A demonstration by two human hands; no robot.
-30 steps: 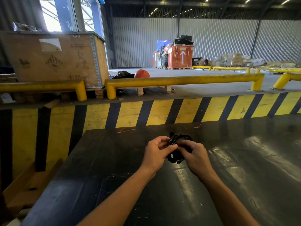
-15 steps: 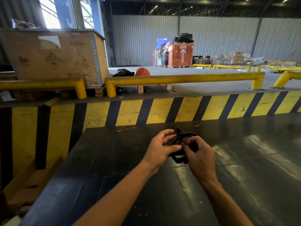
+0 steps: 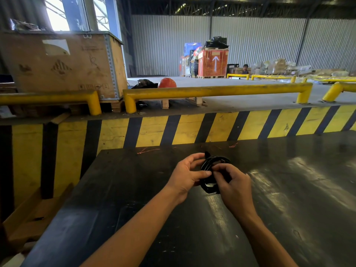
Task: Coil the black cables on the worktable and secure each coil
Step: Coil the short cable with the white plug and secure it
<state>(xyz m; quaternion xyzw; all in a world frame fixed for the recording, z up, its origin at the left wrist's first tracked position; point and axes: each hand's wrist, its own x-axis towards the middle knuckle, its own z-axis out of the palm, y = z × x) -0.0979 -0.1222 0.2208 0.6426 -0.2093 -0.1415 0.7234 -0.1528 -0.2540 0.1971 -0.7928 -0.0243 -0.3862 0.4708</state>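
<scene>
A small coil of black cable (image 3: 209, 186) is held upright just above the dark worktable (image 3: 134, 189), near its middle. My left hand (image 3: 187, 175) grips the coil's left side, thumb pressed across the loops and fingers curled behind. My right hand (image 3: 233, 186) pinches the coil's right side near the top, with thumb and forefinger closed on the strands. A short cable end sticks up behind the coil. Both hands hide much of the loops.
A yellow-and-black striped barrier (image 3: 192, 130) runs along the worktable's far edge, with yellow guard rails (image 3: 212, 90) above it. A large wooden crate (image 3: 63, 64) stands at the back left. Thin red threads (image 3: 147, 150) lie near the table's far edge. Stacked planks (image 3: 28, 218) sit left of the table.
Both hands have lifted slightly and shifted right with the coil. My right fingers have moved from the coil's top edge to a pinch across its strands.
</scene>
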